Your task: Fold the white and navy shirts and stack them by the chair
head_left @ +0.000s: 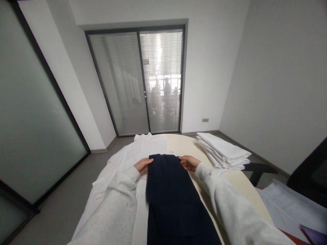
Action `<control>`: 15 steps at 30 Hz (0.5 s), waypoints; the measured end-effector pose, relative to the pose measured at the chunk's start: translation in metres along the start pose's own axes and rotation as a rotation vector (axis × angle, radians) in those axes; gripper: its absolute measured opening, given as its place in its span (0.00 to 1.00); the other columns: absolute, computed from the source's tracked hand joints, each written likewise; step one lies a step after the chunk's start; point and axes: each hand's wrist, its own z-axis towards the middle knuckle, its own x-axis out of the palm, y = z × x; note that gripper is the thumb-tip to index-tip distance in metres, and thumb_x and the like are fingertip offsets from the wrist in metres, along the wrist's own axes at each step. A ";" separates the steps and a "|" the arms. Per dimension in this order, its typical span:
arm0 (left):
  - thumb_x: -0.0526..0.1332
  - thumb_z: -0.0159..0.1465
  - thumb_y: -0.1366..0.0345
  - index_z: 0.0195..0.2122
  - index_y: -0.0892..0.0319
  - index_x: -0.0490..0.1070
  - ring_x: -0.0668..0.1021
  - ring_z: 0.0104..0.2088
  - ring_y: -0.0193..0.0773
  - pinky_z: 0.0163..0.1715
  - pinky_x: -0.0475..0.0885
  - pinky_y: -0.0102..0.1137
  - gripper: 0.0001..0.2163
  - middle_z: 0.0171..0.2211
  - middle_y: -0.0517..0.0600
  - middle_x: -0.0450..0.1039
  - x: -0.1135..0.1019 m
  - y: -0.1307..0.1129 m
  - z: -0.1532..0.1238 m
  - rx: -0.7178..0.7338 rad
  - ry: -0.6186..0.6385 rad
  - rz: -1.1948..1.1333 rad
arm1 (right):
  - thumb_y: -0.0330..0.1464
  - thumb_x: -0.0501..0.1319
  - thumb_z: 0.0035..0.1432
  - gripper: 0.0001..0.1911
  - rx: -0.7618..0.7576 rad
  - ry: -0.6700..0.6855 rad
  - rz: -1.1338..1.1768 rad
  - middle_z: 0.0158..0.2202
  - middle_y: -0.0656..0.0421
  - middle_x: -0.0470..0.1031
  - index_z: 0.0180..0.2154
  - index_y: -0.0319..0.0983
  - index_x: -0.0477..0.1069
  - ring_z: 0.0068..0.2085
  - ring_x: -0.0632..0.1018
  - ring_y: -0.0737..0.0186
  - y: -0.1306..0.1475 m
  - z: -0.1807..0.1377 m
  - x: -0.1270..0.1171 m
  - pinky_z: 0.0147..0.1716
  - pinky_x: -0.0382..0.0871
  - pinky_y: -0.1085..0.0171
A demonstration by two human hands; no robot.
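Note:
A dark navy garment (171, 194) lies folded lengthwise down the middle of a cream table (237, 183), on top of a spread white cloth (122, 163). My left hand (143, 165) rests at the garment's far left corner, fingers curled onto its edge. My right hand (188, 162) grips the far right corner, fingers bent around the fabric. Both arms are in light grey sleeves.
A stack of folded white cloths (224, 151) sits at the table's right far side. A dark chair (309, 173) and papers (288, 204) are at the right. Glass doors with blinds (143, 81) face me; grey floor lies to the left.

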 end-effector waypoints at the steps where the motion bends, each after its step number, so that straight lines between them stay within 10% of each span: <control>1: 0.63 0.55 0.66 0.40 0.68 0.71 0.77 0.39 0.47 0.43 0.69 0.36 0.13 0.33 0.58 0.76 0.000 0.000 0.000 0.010 -0.005 -0.019 | 0.32 0.60 0.52 0.05 0.023 -0.009 0.041 0.19 0.63 0.69 0.29 0.36 0.66 0.19 0.70 0.71 0.001 -0.002 0.001 0.20 0.66 0.71; 15: 0.67 0.49 0.66 0.48 0.62 0.68 0.65 0.55 0.50 0.56 0.55 0.42 0.24 0.50 0.56 0.68 0.000 0.012 0.021 0.372 -0.009 -0.001 | 0.24 0.64 0.38 0.30 -0.630 -0.178 0.152 0.44 0.61 0.73 0.46 0.46 0.65 0.43 0.74 0.61 0.009 -0.004 0.018 0.40 0.70 0.64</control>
